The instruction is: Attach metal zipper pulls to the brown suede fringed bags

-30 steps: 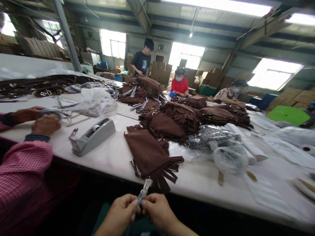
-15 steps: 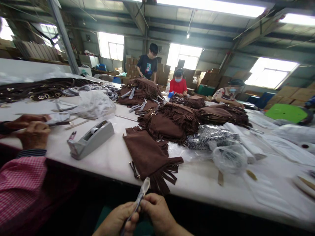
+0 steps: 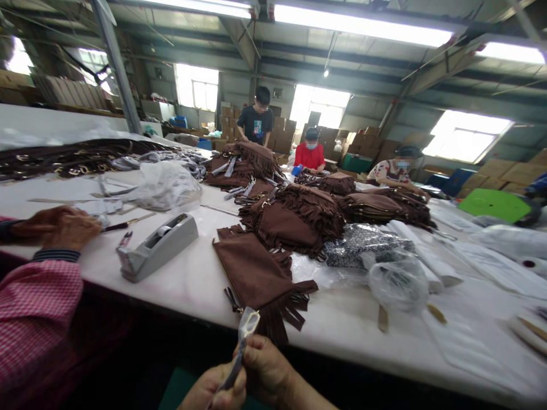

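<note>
Both my hands are low in front of the table's edge, closed around a dark strap wrapped in thin plastic (image 3: 236, 366). Its wrapped tip, with a pale gold metal clasp inside, points up and away from me. My left hand (image 3: 216, 388) grips the lower part of the strap. Just below the clasp, my right hand (image 3: 268, 364) pinches it between thumb and fingers. Beyond the tip lies a brown fringed bag (image 3: 252, 267), flat on the table, with a zipper pull at its near left corner. The strap's lower end runs out of view.
A grey tape dispenser (image 3: 159, 247) stands left of the bag. A co-worker's hands (image 3: 70, 230) work at the far left. Piled brown bags (image 3: 294, 219), a crumpled plastic bag (image 3: 166, 185) and a clear bundle (image 3: 397, 279) lie around. Several people sit or stand beyond.
The strap has turned slightly in my hands, so the gold clasp shows more clearly. My left hand has shifted a little right and down. The co-worker's hands at the left have moved slightly right.
</note>
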Demonstrator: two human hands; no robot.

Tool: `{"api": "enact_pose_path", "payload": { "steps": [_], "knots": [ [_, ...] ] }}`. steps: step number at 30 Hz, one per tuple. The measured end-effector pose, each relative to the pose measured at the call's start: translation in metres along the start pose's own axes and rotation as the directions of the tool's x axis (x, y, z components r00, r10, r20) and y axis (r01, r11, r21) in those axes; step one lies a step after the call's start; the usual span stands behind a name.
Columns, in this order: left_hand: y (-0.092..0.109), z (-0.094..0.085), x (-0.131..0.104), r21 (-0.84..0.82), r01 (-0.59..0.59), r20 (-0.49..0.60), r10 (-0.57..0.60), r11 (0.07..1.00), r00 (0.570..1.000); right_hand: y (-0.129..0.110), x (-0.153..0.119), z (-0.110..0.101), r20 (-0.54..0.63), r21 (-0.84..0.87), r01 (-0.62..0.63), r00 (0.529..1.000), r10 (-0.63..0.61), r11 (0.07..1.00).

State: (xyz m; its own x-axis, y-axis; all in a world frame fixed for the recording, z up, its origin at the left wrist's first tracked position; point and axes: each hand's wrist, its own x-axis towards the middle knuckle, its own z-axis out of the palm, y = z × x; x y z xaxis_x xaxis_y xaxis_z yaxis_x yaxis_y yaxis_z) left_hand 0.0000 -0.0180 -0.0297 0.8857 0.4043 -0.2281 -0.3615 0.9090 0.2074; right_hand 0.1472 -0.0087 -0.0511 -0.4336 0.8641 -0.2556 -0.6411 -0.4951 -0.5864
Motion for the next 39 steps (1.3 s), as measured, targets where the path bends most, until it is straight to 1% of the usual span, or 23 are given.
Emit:
{"api": "enact_pose_path", "payload": {
  "steps": [3,4,6,8,9,12,14,15,16,18,20,22,24,27,29,31,32,33,34,35,36,38,39],
  "knots": [
    [0.002,0.001,0.001,0.069,-0.003,-0.021,0.005,0.998,1.000,0.000,0.001,0.001,-0.003,0.030,-0.025,1.000,0.025,0.999],
    [0.002,0.002,0.002,0.095,-0.010,-0.063,0.016,0.995,0.998,0.002,0.001,0.000,-0.036,0.024,-0.025,0.999,0.026,0.999],
    [0.001,0.002,0.004,0.192,-0.031,-0.197,0.070,0.981,0.978,0.007,0.000,-0.007,-0.143,-0.025,-0.040,0.989,0.036,0.999],
    [-0.002,0.002,0.008,0.367,-0.036,-0.335,0.168,0.929,0.927,0.013,-0.005,-0.017,-0.235,-0.083,-0.039,0.972,0.019,0.996],
    [-0.005,0.002,0.011,0.468,-0.025,-0.383,0.228,0.883,0.895,0.016,-0.008,-0.022,-0.253,-0.096,-0.021,0.968,-0.004,0.995],
    [-0.013,0.002,0.017,0.731,0.019,-0.433,0.441,0.683,0.786,0.020,-0.020,-0.030,-0.213,-0.052,0.059,0.975,-0.069,0.997],
    [-0.017,0.004,0.019,0.851,0.043,-0.390,0.576,0.523,0.718,0.018,-0.027,-0.025,-0.162,-0.020,0.077,0.984,-0.079,0.997],
    [-0.018,0.005,0.019,0.895,0.058,-0.352,0.619,0.443,0.702,0.015,-0.030,-0.020,-0.143,-0.014,0.083,0.986,-0.084,0.996],
    [-0.019,0.006,0.018,0.927,0.075,-0.312,0.644,0.368,0.699,0.013,-0.031,-0.015,-0.134,-0.011,0.095,0.986,-0.096,0.995],
    [-0.019,0.009,0.015,0.964,0.109,-0.247,0.659,0.244,0.710,0.008,-0.032,-0.005,-0.133,-0.009,0.108,0.985,-0.108,0.994],
    [-0.019,0.014,0.011,0.976,0.144,-0.215,0.665,0.161,0.716,0.006,-0.030,0.001,-0.141,0.000,0.106,0.984,-0.105,0.994],
    [-0.019,0.020,0.007,0.981,0.161,-0.193,0.686,0.111,0.701,0.008,-0.027,0.003,-0.159,0.001,0.095,0.983,-0.094,0.995],
    [-0.021,0.026,0.005,0.984,0.161,-0.168,0.700,0.077,0.694,0.011,-0.024,0.003,-0.210,-0.028,0.088,0.973,-0.092,0.996],
    [-0.023,0.033,0.003,0.990,0.129,-0.135,0.699,0.061,0.702,0.012,-0.022,0.005,-0.313,-0.155,0.063,0.944,-0.109,0.986],
    [-0.023,0.035,0.004,0.992,0.095,-0.125,0.677,0.082,0.725,0.009,-0.023,0.007,-0.348,-0.256,0.047,0.927,-0.137,0.965],
    [-0.018,0.036,0.004,0.993,0.069,-0.111,0.626,0.091,0.772,0.005,-0.023,0.007,-0.354,-0.332,0.049,0.919,-0.173,0.942],
    [-0.014,0.036,0.003,0.994,0.077,-0.108,0.602,0.076,0.791,0.003,-0.024,0.004,-0.356,-0.365,0.054,0.914,-0.193,0.930],
    [-0.009,0.035,0.002,0.994,0.103,-0.111,0.596,0.047,0.795,0.001,-0.024,-0.001,-0.363,-0.406,0.058,0.906,-0.220,0.912],
    [-0.002,0.033,0.000,0.990,0.141,-0.116,0.613,0.007,0.781,-0.001,-0.025,-0.008,-0.376,-0.467,0.052,0.892,-0.251,0.883],
    [0.006,0.031,-0.002,0.982,0.183,-0.114,0.654,-0.038,0.748,-0.002,-0.026,-0.018,-0.394,-0.544,0.034,0.872,-0.291,0.838],
    [0.015,0.028,-0.004,0.972,0.221,-0.097,0.706,-0.086,0.701,-0.003,-0.028,-0.029,-0.407,-0.630,0.005,0.850,-0.335,0.777],
    [0.033,0.023,-0.006,0.942,0.266,-0.004,0.785,-0.204,0.619,-0.004,-0.036,-0.055,-0.396,-0.784,-0.071,0.822,-0.409,0.617],
    [0.041,0.021,-0.006,0.919,0.277,0.062,0.796,-0.281,0.602,-0.005,-0.041,-0.068,-0.379,-0.837,-0.104,0.818,-0.433,0.537]
  ]
}}
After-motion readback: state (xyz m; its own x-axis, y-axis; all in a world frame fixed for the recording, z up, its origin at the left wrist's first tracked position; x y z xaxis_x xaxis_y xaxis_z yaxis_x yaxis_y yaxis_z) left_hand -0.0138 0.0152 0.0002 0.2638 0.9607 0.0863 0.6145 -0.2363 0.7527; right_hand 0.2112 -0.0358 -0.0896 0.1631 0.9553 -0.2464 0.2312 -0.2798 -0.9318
